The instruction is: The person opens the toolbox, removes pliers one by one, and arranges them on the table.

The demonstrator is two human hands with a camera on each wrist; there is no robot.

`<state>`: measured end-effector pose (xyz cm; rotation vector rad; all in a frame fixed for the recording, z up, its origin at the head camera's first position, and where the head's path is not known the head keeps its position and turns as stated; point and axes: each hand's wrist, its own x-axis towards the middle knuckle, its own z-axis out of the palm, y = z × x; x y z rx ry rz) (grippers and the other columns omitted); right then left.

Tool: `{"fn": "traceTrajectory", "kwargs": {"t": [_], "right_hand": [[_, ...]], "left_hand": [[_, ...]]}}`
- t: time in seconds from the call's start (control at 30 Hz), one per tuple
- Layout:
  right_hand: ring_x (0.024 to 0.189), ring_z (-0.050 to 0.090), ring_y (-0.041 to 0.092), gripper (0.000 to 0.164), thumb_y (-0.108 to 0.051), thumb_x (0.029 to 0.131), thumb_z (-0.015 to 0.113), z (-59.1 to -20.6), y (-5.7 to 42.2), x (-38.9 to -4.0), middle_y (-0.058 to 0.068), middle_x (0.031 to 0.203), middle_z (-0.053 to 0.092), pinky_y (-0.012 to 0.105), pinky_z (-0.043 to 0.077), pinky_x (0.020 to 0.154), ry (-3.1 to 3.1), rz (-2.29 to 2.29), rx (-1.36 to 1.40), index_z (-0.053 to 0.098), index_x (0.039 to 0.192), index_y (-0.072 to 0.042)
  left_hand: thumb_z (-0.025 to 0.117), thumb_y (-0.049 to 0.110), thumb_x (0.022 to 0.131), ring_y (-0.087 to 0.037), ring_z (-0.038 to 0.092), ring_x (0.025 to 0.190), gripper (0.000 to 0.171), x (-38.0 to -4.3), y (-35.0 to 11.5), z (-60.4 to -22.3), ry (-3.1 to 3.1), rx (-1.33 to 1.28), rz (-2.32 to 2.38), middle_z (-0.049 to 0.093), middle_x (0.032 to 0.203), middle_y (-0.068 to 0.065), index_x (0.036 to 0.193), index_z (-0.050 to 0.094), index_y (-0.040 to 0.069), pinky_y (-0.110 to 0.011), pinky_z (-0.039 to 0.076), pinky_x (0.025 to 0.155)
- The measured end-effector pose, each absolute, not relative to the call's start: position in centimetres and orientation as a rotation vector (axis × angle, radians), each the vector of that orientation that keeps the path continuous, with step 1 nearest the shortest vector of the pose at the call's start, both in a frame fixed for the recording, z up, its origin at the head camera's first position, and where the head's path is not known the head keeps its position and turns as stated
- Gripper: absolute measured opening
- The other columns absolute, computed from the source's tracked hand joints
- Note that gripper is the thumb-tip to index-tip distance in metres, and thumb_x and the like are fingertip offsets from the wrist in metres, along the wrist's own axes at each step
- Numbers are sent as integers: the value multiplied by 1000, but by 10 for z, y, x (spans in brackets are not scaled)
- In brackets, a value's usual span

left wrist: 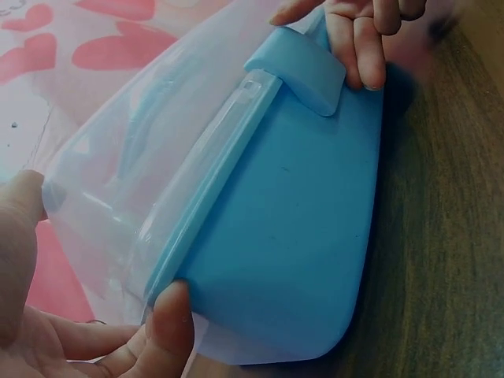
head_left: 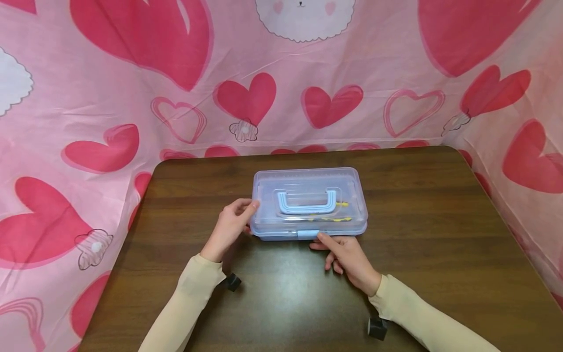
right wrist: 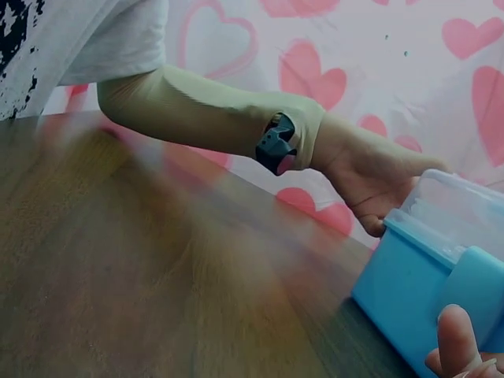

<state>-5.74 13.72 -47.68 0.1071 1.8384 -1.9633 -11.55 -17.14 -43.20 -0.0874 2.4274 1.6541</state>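
A plastic storage box (head_left: 303,178) with a clear lid and a light blue base (left wrist: 276,220) sits on the table. Its blue handle (head_left: 308,209) lies folded on the lid, and a blue latch (head_left: 307,234) spans the front seam. My left hand (head_left: 229,224) holds the box's left end, thumb on the lid's edge and fingers lower at the rim. At the latch's right side, my right hand (head_left: 351,260) pinches with the thumb above and fingers below. The lid rests down on the base. Small yellow shapes show through it on the right.
The brown wooden table (head_left: 440,234) has rounded far corners. A pink curtain (head_left: 290,58) with heart prints hangs right behind its back edge and along both sides. A small black device (head_left: 377,328) sits at the right wrist, another (head_left: 233,282) at the left.
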Motion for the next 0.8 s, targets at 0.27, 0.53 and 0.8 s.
{"fn": "traceTrajectory", "kwargs": {"t": [0.27, 0.53, 0.8], "right_hand": [[49, 55, 8, 49, -38, 104, 65, -478, 135, -58, 19, 111, 77, 19, 39, 44, 1852, -1970, 150, 74, 116, 8], [52, 56, 9, 48, -37, 103, 66, -480, 133, -58, 16, 105, 78, 21, 43, 46, 1853, -1998, 190, 73, 115, 10], [64, 66, 12, 50, -37, 103, 66, -480, 133, -59, 14, 104, 79, 24, 52, 53, 1818, -1993, 218, 72, 116, 10]], "left_hand": [[63, 47, 103, -34, 64, 74, 55, -116, -172, -433, 2415, -95, 1650, 67, 111, -19, 136, 61, 3, -41, 62, 71], [62, 47, 103, -30, 63, 76, 55, -115, -171, -432, 2414, -91, 1640, 67, 115, -20, 137, 61, 3, -44, 62, 72], [62, 49, 103, -31, 63, 80, 58, -116, -172, -432, 2403, -85, 1628, 67, 117, -20, 139, 60, 3, -43, 62, 73]]}}
